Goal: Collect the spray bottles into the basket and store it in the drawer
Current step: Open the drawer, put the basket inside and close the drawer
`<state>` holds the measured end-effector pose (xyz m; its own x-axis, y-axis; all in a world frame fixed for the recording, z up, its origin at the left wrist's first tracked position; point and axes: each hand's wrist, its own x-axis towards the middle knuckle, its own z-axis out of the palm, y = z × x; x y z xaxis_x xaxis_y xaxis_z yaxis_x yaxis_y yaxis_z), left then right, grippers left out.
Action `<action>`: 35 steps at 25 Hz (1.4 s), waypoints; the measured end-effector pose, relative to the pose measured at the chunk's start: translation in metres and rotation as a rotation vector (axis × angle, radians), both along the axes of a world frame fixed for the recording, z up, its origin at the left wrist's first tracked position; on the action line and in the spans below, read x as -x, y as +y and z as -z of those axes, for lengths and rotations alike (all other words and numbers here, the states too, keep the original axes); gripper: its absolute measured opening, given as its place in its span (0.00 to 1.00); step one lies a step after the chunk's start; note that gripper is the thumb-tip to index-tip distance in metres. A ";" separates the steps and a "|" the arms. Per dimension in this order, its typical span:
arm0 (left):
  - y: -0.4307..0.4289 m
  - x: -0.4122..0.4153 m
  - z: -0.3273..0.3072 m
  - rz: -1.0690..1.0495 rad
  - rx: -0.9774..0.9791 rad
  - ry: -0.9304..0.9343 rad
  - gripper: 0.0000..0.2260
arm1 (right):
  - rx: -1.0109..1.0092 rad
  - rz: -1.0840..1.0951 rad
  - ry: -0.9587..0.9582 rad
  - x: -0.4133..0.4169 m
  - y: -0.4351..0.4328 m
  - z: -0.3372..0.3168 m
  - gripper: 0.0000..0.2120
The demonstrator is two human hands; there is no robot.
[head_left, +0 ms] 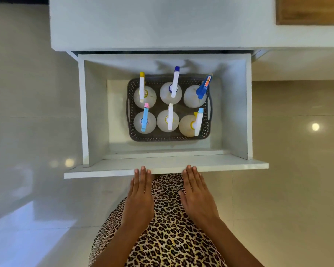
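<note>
Six spray bottles (169, 108) in two rows inside basket (206, 130); basket within open drawer (96, 112), toward its rear

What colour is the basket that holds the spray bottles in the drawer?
The basket is dark grey, dotted with small holes; the head view shows it best.

We wear a leopard-print garment (162, 239), black and brown spots crowded on a cream ground, while our left hand (140, 196), right hand (196, 195) and forearms (112, 247) are bare.
</note>
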<state>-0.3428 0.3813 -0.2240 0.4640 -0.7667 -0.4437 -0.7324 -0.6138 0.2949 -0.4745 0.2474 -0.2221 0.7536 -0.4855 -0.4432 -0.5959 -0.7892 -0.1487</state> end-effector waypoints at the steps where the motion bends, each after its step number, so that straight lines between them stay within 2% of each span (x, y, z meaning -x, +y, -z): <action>1: -0.002 -0.002 -0.001 -0.002 -0.016 0.019 0.41 | 0.006 -0.012 0.005 -0.002 -0.003 -0.001 0.30; 5: -0.013 -0.017 -0.003 0.013 -0.062 0.024 0.46 | 0.015 -0.037 0.009 -0.014 -0.017 -0.002 0.29; 10: -0.037 -0.040 -0.004 -0.003 0.029 -0.007 0.42 | 0.046 -0.011 -0.048 -0.036 -0.036 0.000 0.31; 15: -0.071 -0.071 -0.007 0.009 0.036 -0.027 0.41 | 0.056 -0.032 -0.070 -0.069 -0.068 -0.001 0.36; 21: -0.116 -0.113 -0.010 0.001 0.030 -0.038 0.39 | 0.086 -0.014 -0.081 -0.113 -0.110 0.000 0.29; 26: -0.152 -0.144 -0.008 0.000 0.020 -0.067 0.39 | 0.053 -0.025 -0.069 -0.145 -0.146 -0.001 0.37; 35: -0.212 -0.197 -0.010 -0.049 0.031 -0.061 0.36 | 0.006 -0.033 -0.047 -0.204 -0.202 -0.007 0.34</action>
<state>-0.1454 0.1693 -0.2136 0.5266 -0.7555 -0.3898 -0.7189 -0.6405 0.2702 -0.2707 0.0449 -0.2155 0.7890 -0.4631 -0.4038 -0.5623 -0.8091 -0.1709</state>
